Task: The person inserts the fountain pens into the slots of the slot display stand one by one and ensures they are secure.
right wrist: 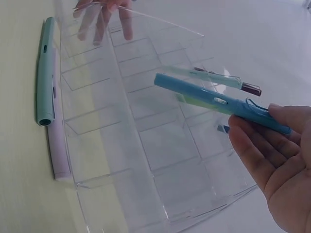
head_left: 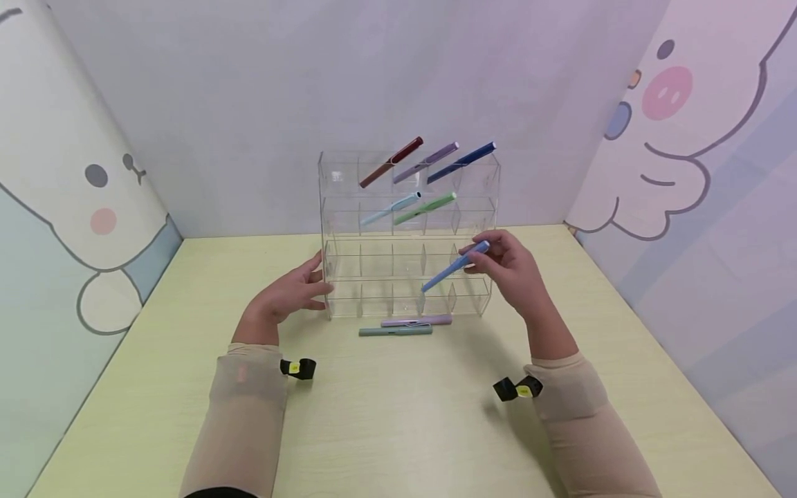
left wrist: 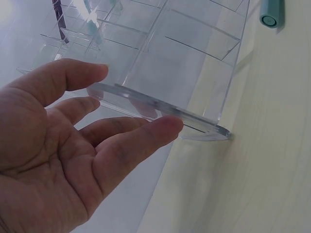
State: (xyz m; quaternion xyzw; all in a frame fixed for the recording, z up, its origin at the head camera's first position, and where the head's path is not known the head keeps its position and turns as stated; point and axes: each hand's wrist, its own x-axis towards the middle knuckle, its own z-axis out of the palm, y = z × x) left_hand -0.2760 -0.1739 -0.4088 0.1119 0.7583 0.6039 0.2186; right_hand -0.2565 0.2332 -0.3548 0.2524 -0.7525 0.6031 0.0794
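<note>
A clear acrylic pen rack (head_left: pixel 407 267) with stepped tiers of compartments stands upright on the table. My left hand (head_left: pixel 292 289) holds its left side, thumb at the front edge and fingers along the side panel (left wrist: pixel 160 108). On the other side, my right hand (head_left: pixel 507 266) pinches a blue pen (head_left: pixel 454 267) near its upper end. The pen slants down to the left in front of the lower tiers; in the right wrist view, the blue pen (right wrist: pixel 194 91) shows a clip near the fingertips. A lilac pen (head_left: pixel 416 321) and a grey-green pen (head_left: pixel 395 331) lie before the rack.
Dark red (head_left: pixel 391 163), purple (head_left: pixel 426 163) and dark blue (head_left: pixel 462 163) pens lean in the top tier. Below them lean a light blue pen (head_left: pixel 391 209) and a green pen (head_left: pixel 425 209). A wall (head_left: pixel 249 117) rises behind the pale table (head_left: pixel 386 415).
</note>
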